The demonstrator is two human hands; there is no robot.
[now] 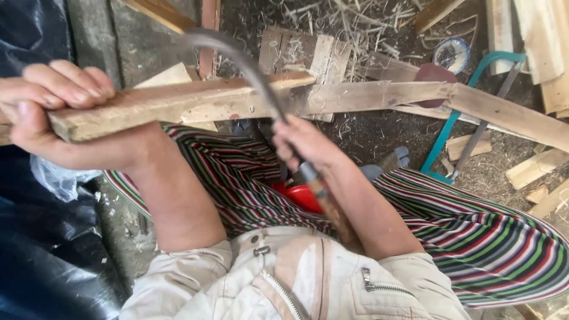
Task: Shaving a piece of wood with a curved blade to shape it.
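My left hand (pixel 56 112) grips the near end of a long rough wooden plank (pixel 178 104) that reaches away to the right at chest height. My right hand (pixel 305 145) is closed around the wooden handle of a curved, dark metal blade (pixel 249 68), a sickle-like knife. The blade arches up and over the plank's top edge near its middle. The knife's handle (pixel 332 207) runs back along my right forearm. My lap, in striped cloth (pixel 237 178), lies under both hands.
A hacksaw with a teal frame (pixel 468 112) leans on the ground at right. Planks and offcuts (pixel 533 166) lie around it, with shavings and sticks behind. A blue-patterned bowl (pixel 451 54) sits at top right. Black plastic sheeting (pixel 35 249) covers the left side. Something red (pixel 302 195) shows between my knees.
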